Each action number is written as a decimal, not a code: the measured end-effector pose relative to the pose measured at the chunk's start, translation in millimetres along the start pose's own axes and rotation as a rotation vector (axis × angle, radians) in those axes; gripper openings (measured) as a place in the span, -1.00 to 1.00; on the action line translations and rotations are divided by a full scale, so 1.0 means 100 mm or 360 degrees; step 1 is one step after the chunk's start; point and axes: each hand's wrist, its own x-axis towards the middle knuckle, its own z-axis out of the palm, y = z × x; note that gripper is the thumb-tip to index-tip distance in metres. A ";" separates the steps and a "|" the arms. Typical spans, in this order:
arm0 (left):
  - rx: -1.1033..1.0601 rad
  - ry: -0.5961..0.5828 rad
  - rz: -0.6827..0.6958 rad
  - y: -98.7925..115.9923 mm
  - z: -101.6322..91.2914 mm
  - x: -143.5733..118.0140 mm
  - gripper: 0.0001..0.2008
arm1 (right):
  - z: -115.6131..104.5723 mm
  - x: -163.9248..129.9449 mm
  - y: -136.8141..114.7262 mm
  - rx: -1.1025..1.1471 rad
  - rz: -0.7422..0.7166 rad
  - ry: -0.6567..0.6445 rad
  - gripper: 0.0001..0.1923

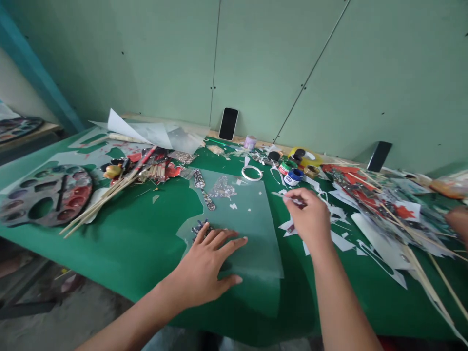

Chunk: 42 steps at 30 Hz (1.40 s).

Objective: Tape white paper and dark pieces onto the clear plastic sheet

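My left hand lies with fingers spread on a translucent sheet. Its fingertips are next to a dark, glittery cut piece. Farther up the sheet are a narrow patterned piece and a glittery patch, with small white scraps around them. My right hand is raised just right of the sheet, closed in a pinch. Between its fingers is a thin tool with a pale, flat tip and a dark red part; the grip hides its exact kind.
A paint palette and wooden sticks lie left. Paint jars and a tape ring stand behind. Two phones, one upright and one tilted, lean at the back. Red-and-white cutouts are piled right, near another person's hand.
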 end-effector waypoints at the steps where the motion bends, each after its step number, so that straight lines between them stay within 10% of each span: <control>1: -0.0054 -0.0017 0.0002 0.00 -0.07 0.03 -0.38 | 0.07 -0.04 -0.03 0.0080 -0.0141 -0.0050 -0.89; 5: -0.0014 0.0151 -0.0103 -0.18 -0.37 0.30 -0.71 | 0.40 -0.17 -0.09 0.0198 -0.0491 -0.0237 -0.78; 14: -0.0284 0.0409 -0.0246 -0.92 -0.60 1.30 -0.71 | 0.48 0.25 -0.09 0.0032 -0.0568 -0.1028 -0.43; 22: -0.0023 0.0210 -0.0122 -1.21 -0.45 1.89 -0.72 | 0.81 1.06 -0.07 -0.0484 -0.0119 -0.0765 -0.70; 30: 0.0758 0.0121 -0.0303 -1.49 -0.40 1.62 -0.58 | 1.35 0.80 -0.04 -0.0752 -0.0238 -0.0471 -0.83; 42: 0.0785 0.0212 -0.0595 -1.44 -0.42 1.65 -0.67 | 1.45 0.77 0.00 -0.0602 -0.0225 -0.0233 -0.87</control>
